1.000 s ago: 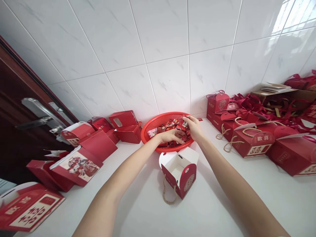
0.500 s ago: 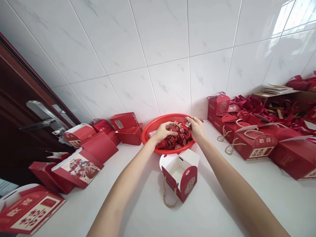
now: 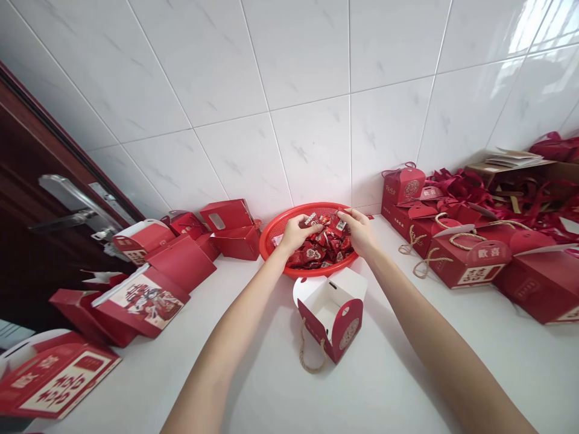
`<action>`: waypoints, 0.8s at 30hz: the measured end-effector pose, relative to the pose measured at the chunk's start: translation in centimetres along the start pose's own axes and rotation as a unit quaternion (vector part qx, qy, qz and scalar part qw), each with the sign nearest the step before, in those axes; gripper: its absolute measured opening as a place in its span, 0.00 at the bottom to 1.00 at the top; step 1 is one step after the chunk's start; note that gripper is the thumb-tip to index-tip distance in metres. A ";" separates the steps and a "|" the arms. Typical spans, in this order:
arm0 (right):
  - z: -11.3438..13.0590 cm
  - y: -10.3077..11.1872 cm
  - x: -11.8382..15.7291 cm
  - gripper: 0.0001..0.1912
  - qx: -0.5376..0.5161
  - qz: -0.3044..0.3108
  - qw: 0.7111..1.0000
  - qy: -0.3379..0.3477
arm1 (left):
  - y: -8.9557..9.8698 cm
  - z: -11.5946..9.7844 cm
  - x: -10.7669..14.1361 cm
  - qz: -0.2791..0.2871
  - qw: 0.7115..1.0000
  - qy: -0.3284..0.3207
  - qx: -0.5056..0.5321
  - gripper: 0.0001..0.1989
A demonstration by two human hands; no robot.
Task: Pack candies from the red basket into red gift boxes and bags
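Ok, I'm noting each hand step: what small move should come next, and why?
Probably carry the small red packet in the right hand to the open gift box: the hand appears to pinch it over the plastic basket, and the box stands close in front, no packets visible inside.

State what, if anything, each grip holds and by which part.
The right grip holds a red packet by one edge; the left grip seems to pinch another packet, where is unclear.

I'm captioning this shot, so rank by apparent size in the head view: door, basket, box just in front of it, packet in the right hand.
1. Door
2. Basket and box, too close to rank
3. Packet
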State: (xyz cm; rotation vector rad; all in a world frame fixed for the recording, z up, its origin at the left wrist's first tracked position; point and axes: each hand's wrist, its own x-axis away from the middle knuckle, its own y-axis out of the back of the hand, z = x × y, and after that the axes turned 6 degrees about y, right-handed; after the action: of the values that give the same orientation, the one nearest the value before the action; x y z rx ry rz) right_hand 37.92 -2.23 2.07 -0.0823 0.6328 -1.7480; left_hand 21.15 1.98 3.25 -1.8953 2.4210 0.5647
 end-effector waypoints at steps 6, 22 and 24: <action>0.1 0.0 0.1 0.18 -0.014 0.023 1.000 0.005 | -0.3 -0.7 0.3 0.069 0.997 -0.014 0.041 0.22; 5.7 -0.7 1.9 0.19 -0.030 0.149 0.988 -0.014 | 0.6 -3.5 4.7 0.028 0.995 -0.029 0.092 0.18; 7.1 -0.8 2.5 0.18 0.001 0.164 0.986 0.008 | 1.0 -4.1 6.1 0.032 0.995 -0.018 0.093 0.18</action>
State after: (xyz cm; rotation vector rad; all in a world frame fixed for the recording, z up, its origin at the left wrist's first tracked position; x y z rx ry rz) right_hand 39.22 -7.05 7.74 0.0351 0.6187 -1.4324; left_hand 19.40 -4.70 5.91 -1.7276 2.4239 0.3578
